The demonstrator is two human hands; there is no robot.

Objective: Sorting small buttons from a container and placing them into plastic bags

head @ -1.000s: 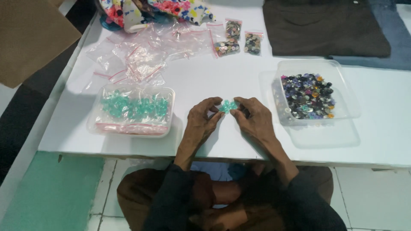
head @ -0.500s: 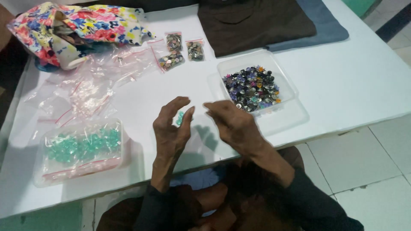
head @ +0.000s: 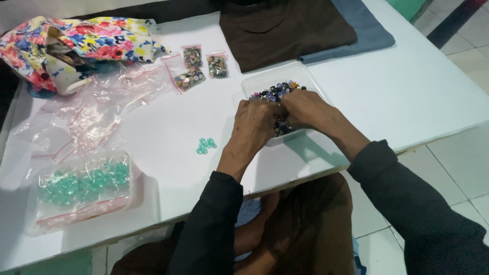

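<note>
Both of my hands are down in a clear plastic tray (head: 300,74) of mixed dark, purple and blue beads (head: 275,92). My left hand (head: 255,122) lies over the tray's near left side, fingers curled into the beads. My right hand (head: 304,108) is beside it, fingers bent among the beads. What the fingertips hold is hidden. A small cluster of teal beads (head: 206,145) lies loose on the white table (head: 407,97), left of my left wrist.
A clear tray of bagged teal beads (head: 81,186) sits at the near left. Empty zip bags (head: 91,114) are strewn behind it. Three small filled bags (head: 201,65) and a floral pouch (head: 76,40) lie at the back. Folded brown cloth (head: 285,28) and blue cloth (head: 367,28) lie far right.
My hands let go of the teal beads, which now lie on the table, and both moved right into the mixed-bead tray. The camera view shifted left.
</note>
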